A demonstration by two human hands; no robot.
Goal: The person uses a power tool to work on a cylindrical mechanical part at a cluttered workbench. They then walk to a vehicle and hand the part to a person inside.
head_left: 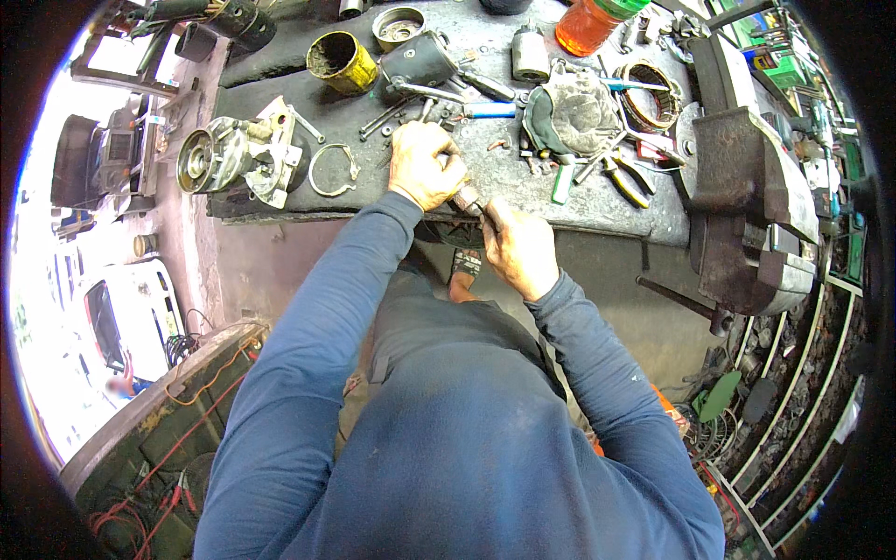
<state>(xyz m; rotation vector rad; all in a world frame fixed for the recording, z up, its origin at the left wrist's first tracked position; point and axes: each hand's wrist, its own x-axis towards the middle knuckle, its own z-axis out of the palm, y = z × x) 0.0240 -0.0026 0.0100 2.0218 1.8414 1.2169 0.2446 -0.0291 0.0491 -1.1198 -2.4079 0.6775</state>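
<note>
At the bench's front edge, my left hand (425, 166) is closed with its fingers curled; what lies inside the grip is hidden. Just right of it and nearer me, my right hand (519, 250) pinches the thin end of a small brownish metal shaft part (466, 198). The part's thicker end reaches up against my left hand. Beyond my left hand lie a dark cylindrical motor housing (417, 63), a few long bolts (385, 118) and a blue-handled tool (489, 110). A metal ring clamp (333, 170) rests to the left of that hand.
On the dark workbench (607, 217) stand a cast metal housing (252, 154), a yellow can (343, 63), a grimy cloth (576, 107), pliers (627, 180), a copper-wound ring (651, 96) and a bottle of orange liquid (586, 28). A large bench vise (747, 177) juts out at the right.
</note>
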